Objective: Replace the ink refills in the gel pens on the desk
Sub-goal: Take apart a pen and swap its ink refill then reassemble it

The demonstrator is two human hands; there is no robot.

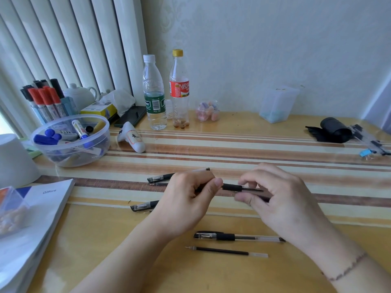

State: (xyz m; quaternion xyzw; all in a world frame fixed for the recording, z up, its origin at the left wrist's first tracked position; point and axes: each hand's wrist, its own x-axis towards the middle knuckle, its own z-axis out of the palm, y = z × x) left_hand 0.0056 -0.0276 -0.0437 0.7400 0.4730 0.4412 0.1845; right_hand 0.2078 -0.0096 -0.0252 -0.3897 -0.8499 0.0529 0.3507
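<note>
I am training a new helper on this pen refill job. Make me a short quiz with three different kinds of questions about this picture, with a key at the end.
1. True or false: the capped gel pen nearest the person lies on the desk with a loose ink refill beside it.
2. Multiple choice: what does the left hand grip? A) a bottle B) the gel pen with the black grip C) a marker
3. Fill in: the bottle with the red label has a ____ cap.

Key:
1. True
2. B; the right hand pinches its other end.
3. Yellow
</note>
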